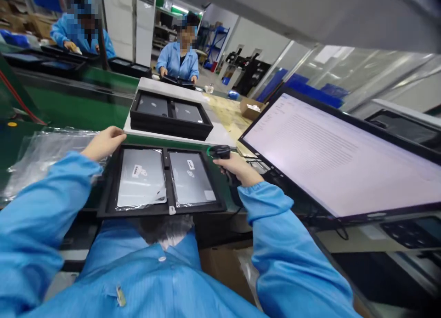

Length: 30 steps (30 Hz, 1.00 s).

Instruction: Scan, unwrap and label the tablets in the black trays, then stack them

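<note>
My right hand (239,167) is wrapped around a black handheld barcode scanner (220,151), its head pointing left over the right side of a black tray (167,182). In the tray's two compartments lie a left tablet (141,184) and a right tablet (191,184), both grey, film-covered and bearing small white labels. My left hand (105,143) hovers by the tray's far left corner, near the white board's edge. Its fingers are loosely bent, with nothing visible between them.
Beyond the tray, stacked black trays (170,120) with tablets rest on a white board (222,136). Clear plastic bags (44,157) lie at left. A monitor (310,148) leans in at right, near a small cardboard box (251,107). Two people in blue work across the bench.
</note>
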### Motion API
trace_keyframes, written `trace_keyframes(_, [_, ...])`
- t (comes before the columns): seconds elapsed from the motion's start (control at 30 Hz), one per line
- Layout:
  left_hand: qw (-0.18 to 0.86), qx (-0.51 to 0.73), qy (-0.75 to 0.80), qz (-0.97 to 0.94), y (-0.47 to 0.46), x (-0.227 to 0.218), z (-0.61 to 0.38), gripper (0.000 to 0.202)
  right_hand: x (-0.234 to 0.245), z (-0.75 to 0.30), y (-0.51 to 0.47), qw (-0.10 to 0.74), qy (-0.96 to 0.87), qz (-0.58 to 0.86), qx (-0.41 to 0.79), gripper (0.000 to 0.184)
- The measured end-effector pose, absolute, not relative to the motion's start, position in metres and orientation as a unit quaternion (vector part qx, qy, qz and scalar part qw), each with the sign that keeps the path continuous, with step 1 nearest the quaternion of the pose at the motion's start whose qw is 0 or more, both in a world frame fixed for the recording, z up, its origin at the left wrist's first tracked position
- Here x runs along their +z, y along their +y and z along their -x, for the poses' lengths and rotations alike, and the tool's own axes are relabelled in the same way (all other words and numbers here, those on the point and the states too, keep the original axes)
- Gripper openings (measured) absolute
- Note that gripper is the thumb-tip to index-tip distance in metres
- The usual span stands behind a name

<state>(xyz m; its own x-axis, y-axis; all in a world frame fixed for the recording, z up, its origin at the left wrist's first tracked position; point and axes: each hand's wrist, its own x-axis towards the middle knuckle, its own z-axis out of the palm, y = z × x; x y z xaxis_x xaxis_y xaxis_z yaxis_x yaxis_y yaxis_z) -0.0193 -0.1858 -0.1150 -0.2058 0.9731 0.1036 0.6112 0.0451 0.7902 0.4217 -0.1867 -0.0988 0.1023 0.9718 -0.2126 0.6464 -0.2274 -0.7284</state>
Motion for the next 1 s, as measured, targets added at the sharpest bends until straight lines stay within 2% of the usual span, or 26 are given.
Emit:
trace_keyframes(0.13, [0.267, 0.338, 0.695, -0.575, -0.123, -0.166, 0.028, 0.037, -0.06, -0.348, -0.202, 0.139, -0.775, 0.536, 0.305, 0.013])
trace_keyframes(0.27, [0.295, 0.362, 0.642, -0.608, -0.107, -0.193, 0.019, 0.03, -0.058, -0.273, -0.215, 0.085, -0.86, 0.412, 0.288, 0.019])
trace_keyframes(0.6, [0.25, 0.335, 0.638, -0.646, -0.111, -0.193, 0.011, 0.027, -0.092, -0.242, -0.197, -0.01, -0.859, 0.418, 0.295, 0.022])
trace_keyframes(0.8, [0.252, 0.33, 0.644, -0.642, -0.112, -0.19, 0.01, 0.026, -0.094, -0.245, -0.197, 0.005, -0.859, 0.415, 0.299, 0.027])
trace_keyframes(0.87, [0.252, 0.323, 0.643, -0.647, -0.113, -0.187, 0.011, 0.027, -0.093, -0.259, -0.191, 0.049, -0.849, 0.443, 0.284, 0.025])
trace_keyframes(1.0, [0.237, 0.295, 0.664, -0.645, -0.116, -0.178, 0.014, 0.031, -0.089, -0.332, -0.167, 0.201, -0.739, 0.598, 0.237, 0.02])
